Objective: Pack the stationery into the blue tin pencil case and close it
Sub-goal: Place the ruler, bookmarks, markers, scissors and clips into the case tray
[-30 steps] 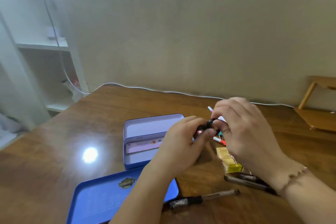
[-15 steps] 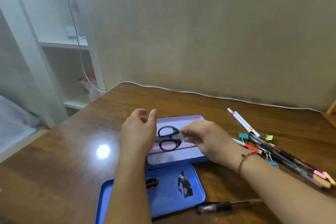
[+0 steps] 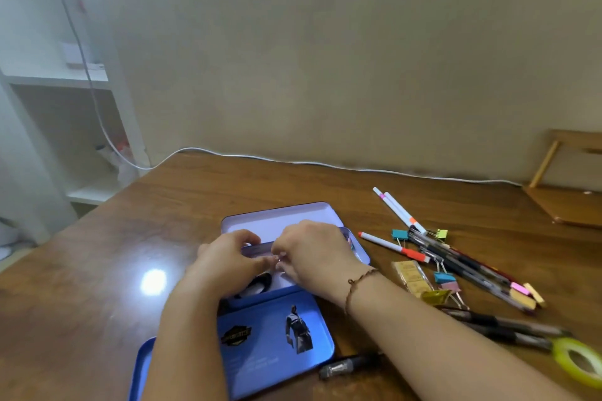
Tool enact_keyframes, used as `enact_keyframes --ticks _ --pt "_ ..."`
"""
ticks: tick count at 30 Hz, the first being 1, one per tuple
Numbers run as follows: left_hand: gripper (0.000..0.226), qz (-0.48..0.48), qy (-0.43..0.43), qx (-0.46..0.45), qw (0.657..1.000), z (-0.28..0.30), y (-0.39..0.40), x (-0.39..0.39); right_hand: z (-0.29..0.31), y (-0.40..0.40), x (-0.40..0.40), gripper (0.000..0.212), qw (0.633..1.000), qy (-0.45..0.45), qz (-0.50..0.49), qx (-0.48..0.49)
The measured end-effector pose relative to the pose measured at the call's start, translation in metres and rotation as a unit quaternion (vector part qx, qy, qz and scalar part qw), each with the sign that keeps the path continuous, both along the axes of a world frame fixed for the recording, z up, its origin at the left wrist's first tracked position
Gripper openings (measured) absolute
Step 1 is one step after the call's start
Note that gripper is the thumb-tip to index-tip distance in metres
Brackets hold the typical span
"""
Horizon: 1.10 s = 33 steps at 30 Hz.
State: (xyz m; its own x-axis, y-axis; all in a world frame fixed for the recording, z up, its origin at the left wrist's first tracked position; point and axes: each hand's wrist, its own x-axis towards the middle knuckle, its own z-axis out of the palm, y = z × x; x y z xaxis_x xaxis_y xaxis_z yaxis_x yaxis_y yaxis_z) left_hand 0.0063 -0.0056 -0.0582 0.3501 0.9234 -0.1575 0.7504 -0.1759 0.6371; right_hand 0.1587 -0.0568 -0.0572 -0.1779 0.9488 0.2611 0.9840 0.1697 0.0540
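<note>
While both hands crowd over the open tin [image 3: 280, 221], the main risk is a bad seat for the scissors [image 3: 257, 285], whose dark handle loop shows inside the tin's near-left corner, under the left hand [image 3: 228, 262]. That hand's fingers are curled, and the right hand [image 3: 312, 254] has its fingertips bent down at the tin's inner tray; whether either actually pinches anything I cannot tell, since the fingers hide the contact. If the scissors lie skewed or ride up on the tray edge, later items will not fit flat and the lid [image 3: 260, 342] will not shut.

Most stationery is unpacked, right of the tin: white markers [image 3: 397, 210], binder clips [image 3: 400, 234], a bundle of pens [image 3: 465, 265] and, farther right and nearer the person, a tape roll [image 3: 578, 365]. The right forearm hangs close over that heap, so a careless sweep could scatter clips or roll pens away. The lid lies loose just in front of the tin, with one pen [image 3: 345, 368] beside it; a wrist nudge could push either off.
</note>
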Motion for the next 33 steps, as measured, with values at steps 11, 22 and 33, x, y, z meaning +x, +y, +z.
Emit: enact_keyframes --ticks 11,22,33 --pt "0.104 -0.103 0.084 0.031 0.991 0.004 -0.009 0.007 0.055 -0.149 0.128 0.025 0.961 0.188 -0.154 -0.131" --pt "0.100 -0.133 0.073 0.058 0.987 0.002 -0.016 0.024 0.023 -0.147 0.138 0.028 0.931 0.073 -0.340 -0.111" --pt "0.031 -0.024 0.066 0.149 0.986 0.000 -0.014 0.034 0.012 -0.147 0.146 0.017 0.907 0.216 -0.347 -0.095"
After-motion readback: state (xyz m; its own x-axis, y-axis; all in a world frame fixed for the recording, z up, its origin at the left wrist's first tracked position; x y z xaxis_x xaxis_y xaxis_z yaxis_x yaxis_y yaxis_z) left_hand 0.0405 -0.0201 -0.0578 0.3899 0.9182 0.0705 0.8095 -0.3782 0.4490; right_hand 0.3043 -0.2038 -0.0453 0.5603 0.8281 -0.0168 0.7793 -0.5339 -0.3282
